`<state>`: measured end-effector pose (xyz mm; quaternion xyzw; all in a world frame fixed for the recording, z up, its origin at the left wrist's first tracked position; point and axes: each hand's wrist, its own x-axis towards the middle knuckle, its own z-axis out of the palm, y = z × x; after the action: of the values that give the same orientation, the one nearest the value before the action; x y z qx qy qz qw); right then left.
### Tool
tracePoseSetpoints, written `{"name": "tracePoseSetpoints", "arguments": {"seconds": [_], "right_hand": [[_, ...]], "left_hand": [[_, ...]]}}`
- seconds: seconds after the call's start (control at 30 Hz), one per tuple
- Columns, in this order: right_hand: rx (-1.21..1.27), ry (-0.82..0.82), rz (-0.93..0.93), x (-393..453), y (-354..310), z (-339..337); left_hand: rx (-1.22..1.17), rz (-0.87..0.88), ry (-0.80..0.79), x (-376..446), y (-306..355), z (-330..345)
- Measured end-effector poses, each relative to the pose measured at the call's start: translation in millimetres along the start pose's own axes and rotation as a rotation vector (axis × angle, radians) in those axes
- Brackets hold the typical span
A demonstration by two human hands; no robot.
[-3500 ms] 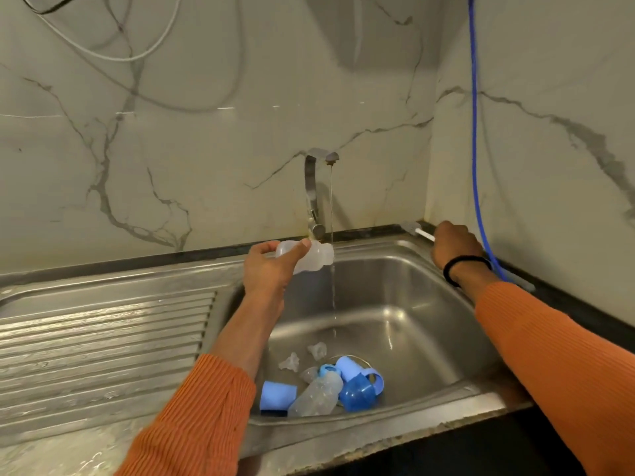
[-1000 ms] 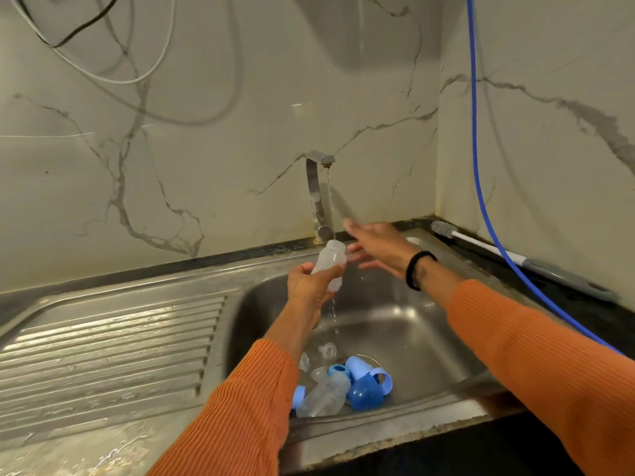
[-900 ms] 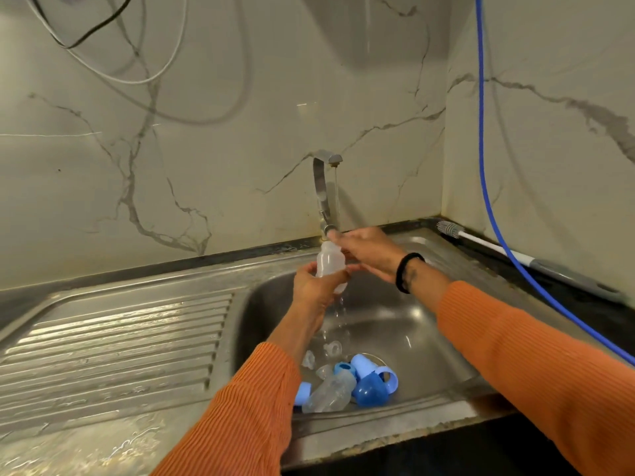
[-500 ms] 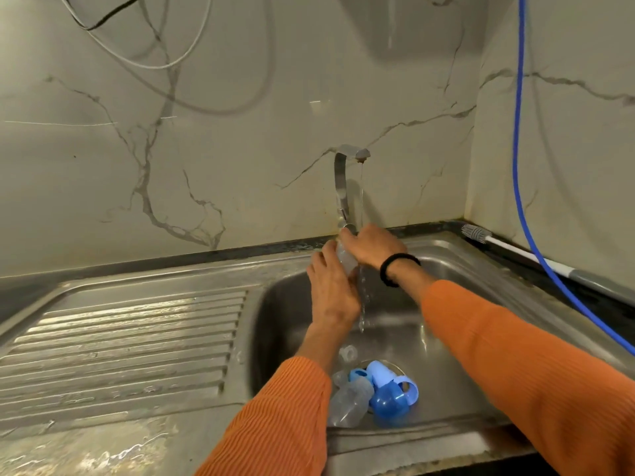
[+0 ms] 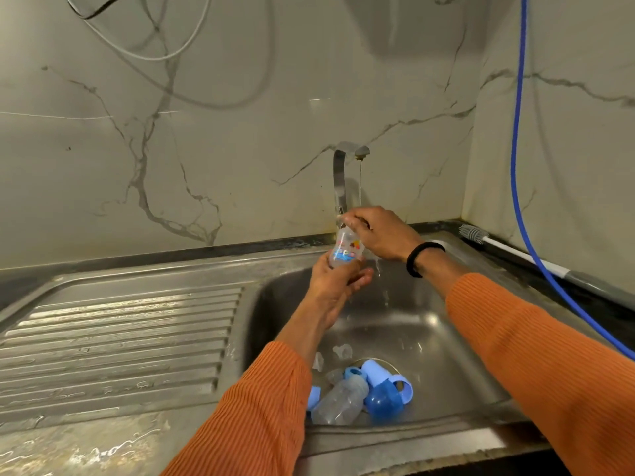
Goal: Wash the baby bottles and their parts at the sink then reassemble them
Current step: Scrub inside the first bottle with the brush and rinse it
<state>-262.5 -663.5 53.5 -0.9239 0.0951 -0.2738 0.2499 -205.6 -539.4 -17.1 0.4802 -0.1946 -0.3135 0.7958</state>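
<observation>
We see a small clear baby bottle (image 5: 346,250) with a coloured print on its side, held over the sink (image 5: 457,341) just under the tap (image 5: 343,176). Its long axis runs nearly upright, tilted a little, with the neck pointing up toward the spout. Our left hand (image 5: 338,278) curls its fingers round the lower body of the bottle and grips it from below. Our right hand (image 5: 379,233) sits at the neck, fingers bent and pinching the top; what exactly they pinch we cannot tell. A thin stream of water (image 5: 359,183) falls from the tap beside the bottle.

On the sink floor we count one second clear bottle (image 5: 338,401) lying on its side, its neck pointing away from us toward the drain. Beside it lie a dark blue dome cap (image 5: 380,403), a light blue handled ring (image 5: 400,386), a light blue cap (image 5: 313,396) partly hidden by our left sleeve, and two clear teats (image 5: 342,351).

One bottle brush (image 5: 488,240) lies on the bench at the back right corner, and one blue hose (image 5: 515,166) hangs down the wall over it.
</observation>
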Motion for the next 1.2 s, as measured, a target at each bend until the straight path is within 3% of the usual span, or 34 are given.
{"name": "tracePoseSetpoints", "arguments": {"seconds": [0.13,0.2,0.27,0.4,0.53,0.6,0.67,0.8,0.9,1.03,1.2], "right_hand": [[0.234,0.227,0.2,-1,13,10],[0.305,0.185,0.258,-2,10,13],[0.274,0.164,0.242,-1,1,9],[0.151,0.399,0.104,-1,-18,-9],[0.061,0.177,0.197,-15,-4,8],[0.066,0.247,0.15,-19,-6,7],[0.123,0.341,0.109,-22,-9,5],[0.045,0.107,0.197,-32,-1,19],[0.072,0.234,0.12,-32,-8,21],[0.051,0.11,0.183,-35,-9,33],[0.156,0.187,0.23,-30,-1,35]], "left_hand": [[-0.021,-0.003,0.0,1,-2,4],[0.008,0.013,0.004,2,-4,6],[0.101,0.026,0.014,1,-4,6],[0.268,0.073,0.07,-9,10,10],[0.572,0.126,0.248,-19,29,10],[0.707,0.106,0.28,-31,33,6],[0.792,0.114,0.264,-45,33,0],[0.962,0.124,0.192,-67,25,-4],[1.079,0.177,0.16,-73,16,-4],[1.216,0.22,0.112,-80,12,-8],[1.275,0.281,0.161,-79,15,-14]]}}
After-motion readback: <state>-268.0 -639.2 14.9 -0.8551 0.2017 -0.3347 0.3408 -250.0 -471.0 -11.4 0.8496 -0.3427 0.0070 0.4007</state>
